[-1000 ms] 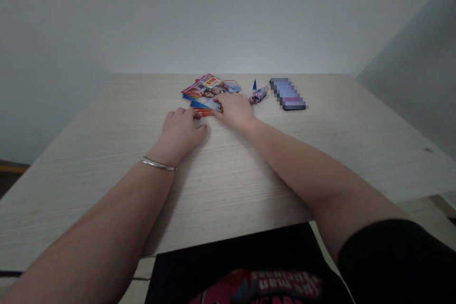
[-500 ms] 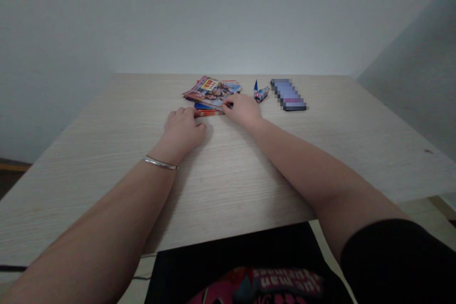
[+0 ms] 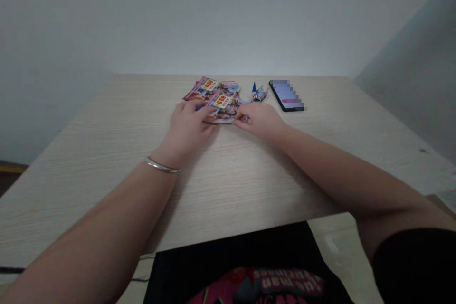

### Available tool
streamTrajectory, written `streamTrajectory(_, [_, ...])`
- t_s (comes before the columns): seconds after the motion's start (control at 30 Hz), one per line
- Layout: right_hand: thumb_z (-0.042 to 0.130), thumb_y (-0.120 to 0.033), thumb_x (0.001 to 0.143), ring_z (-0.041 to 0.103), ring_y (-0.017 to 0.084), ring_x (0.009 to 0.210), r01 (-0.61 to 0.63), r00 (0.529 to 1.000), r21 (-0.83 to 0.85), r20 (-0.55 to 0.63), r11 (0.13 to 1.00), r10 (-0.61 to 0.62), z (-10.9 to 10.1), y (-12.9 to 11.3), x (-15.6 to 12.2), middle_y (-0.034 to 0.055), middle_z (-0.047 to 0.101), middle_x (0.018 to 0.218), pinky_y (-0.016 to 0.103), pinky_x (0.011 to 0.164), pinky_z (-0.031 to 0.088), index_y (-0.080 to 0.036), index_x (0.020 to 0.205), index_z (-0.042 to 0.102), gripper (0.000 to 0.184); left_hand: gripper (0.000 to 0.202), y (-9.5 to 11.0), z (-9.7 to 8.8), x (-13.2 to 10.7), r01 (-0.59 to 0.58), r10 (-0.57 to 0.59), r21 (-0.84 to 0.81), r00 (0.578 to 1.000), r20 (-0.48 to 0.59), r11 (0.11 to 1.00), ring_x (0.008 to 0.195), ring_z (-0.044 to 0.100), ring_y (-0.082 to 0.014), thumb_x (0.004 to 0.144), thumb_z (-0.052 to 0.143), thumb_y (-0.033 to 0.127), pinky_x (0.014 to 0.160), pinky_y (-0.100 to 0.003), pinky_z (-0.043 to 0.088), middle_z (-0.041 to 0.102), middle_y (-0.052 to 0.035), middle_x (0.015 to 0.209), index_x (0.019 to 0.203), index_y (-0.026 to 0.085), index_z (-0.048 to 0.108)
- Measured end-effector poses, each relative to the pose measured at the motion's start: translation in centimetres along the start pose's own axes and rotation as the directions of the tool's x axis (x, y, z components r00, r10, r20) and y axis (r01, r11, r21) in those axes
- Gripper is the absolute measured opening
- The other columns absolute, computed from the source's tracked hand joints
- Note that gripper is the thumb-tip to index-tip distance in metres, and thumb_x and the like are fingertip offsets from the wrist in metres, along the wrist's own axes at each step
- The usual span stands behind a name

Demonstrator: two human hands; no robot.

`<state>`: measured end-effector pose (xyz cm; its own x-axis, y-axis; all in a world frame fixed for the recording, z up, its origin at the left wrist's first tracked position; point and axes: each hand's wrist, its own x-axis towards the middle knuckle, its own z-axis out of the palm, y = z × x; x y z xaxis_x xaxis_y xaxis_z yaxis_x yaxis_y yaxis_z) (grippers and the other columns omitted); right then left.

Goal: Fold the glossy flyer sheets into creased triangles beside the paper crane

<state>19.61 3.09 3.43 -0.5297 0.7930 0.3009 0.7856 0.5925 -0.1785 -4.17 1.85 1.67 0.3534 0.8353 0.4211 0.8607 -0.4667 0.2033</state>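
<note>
A colorfully printed sheet of paper (image 3: 225, 110) with a yellow price label lies between my hands, in front of a pile of similar printed papers (image 3: 203, 86). My left hand (image 3: 188, 123), with a silver bangle at its wrist, grips the sheet's left side, thumb on top and some fingers underneath. At the right corner, my right hand (image 3: 263, 118) pinches the same sheet between thumb and index finger. Just behind the right hand stands a small folded paper crane (image 3: 259, 93) with a blue tip. The pile is partly covered by the sheet and the left hand.
A phone (image 3: 283, 94) with its screen lit, partly pixelated, lies right of the crane. The pale wooden table (image 3: 221, 171) reaches back to a grey wall (image 3: 228, 19). Dark cloth with pink print (image 3: 249, 251) shows at the near edge.
One printed sheet has come off the pile toward me, its label now showing below the pile's. My right hand has moved right and nearer; my left hand has taken hold of the sheet's left side.
</note>
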Motion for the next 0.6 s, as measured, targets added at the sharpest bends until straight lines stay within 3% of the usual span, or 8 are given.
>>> streamTrajectory(0.13, [0.067,-0.037,0.098,0.069,0.020,0.086,-0.003,0.997,0.114,0.072,0.993,-0.005,0.2,0.0,-3.0,0.0048,0.081,0.094,0.031,0.072,0.040,-0.020,0.095,0.077,0.020,0.037,1.2,-0.2,0.0,-0.219,0.226,-0.057,0.950,0.214,0.974,0.124,0.067,-0.0342,0.098,0.059,0.037,0.111,-0.054,0.049,0.076,-0.0108,0.131,0.126,0.023,0.078])
streamTrajectory(0.23, [0.068,-0.037,0.097,0.069,0.019,0.082,-0.015,0.995,0.229,0.104,0.973,-0.009,0.3,0.5,-3.9,0.0040,0.080,0.092,0.030,0.073,0.044,-0.020,0.095,0.077,0.019,0.038,2.1,-0.7,0.0,-0.252,0.277,-0.117,0.907,0.318,0.961,0.120,0.071,-0.0304,0.100,0.055,0.037,0.110,-0.049,0.051,0.078,-0.0107,0.127,0.123,0.020,0.080])
streamTrajectory(0.33, [0.077,-0.034,0.089,0.072,0.024,0.102,0.076,0.989,0.286,0.097,0.955,-0.108,0.3,1.7,-3.9,0.0084,0.081,0.111,0.035,0.089,0.050,-0.019,0.108,0.077,0.024,0.041,2.5,-1.0,0.1,-0.211,0.257,-0.163,0.901,0.349,0.964,0.120,0.072,-0.0271,0.102,0.049,0.035,0.110,-0.044,0.052,0.079,-0.0105,0.127,0.121,0.017,0.080])
streamTrajectory(0.43, [0.075,-0.031,0.089,0.071,0.027,0.112,0.138,0.980,0.276,0.100,0.951,-0.171,0.1,2.7,-3.9,0.0107,0.080,0.118,0.041,0.100,0.051,-0.019,0.114,0.077,0.028,0.040,2.4,-1.1,0.0,-0.180,0.242,-0.200,0.905,0.349,0.963,0.115,0.073,-0.0248,0.101,0.048,0.033,0.107,-0.041,0.053,0.080,-0.0102,0.124,0.117,0.018,0.082])
streamTrajectory(0.53, [0.071,-0.029,0.090,0.072,0.027,0.113,0.147,0.976,0.272,0.117,0.951,-0.184,0.0,3.3,-4.0,0.0106,0.080,0.120,0.042,0.101,0.052,-0.020,0.111,0.077,0.023,0.038,2.3,-1.0,0.1,-0.201,0.278,-0.246,0.899,0.339,0.948,0.111,0.073,-0.0244,0.100,0.050,0.033,0.106,-0.041,0.053,0.081,-0.0108,0.119,0.110,0.019,0.083])
streamTrajectory(0.6, [0.070,-0.027,0.090,0.072,0.026,0.113,0.155,0.970,0.277,0.140,0.948,-0.199,-0.1,3.5,-4.1,0.0100,0.080,0.121,0.042,0.101,0.052,-0.021,0.103,0.078,0.016,0.035,2.3,-1.1,0.3,-0.239,0.345,-0.312,0.872,0.348,0.920,0.110,0.073,-0.0240,0.099,0.052,0.034,0.106,-0.041,0.053,0.082,-0.0097,0.115,0.103,0.021,0.084])
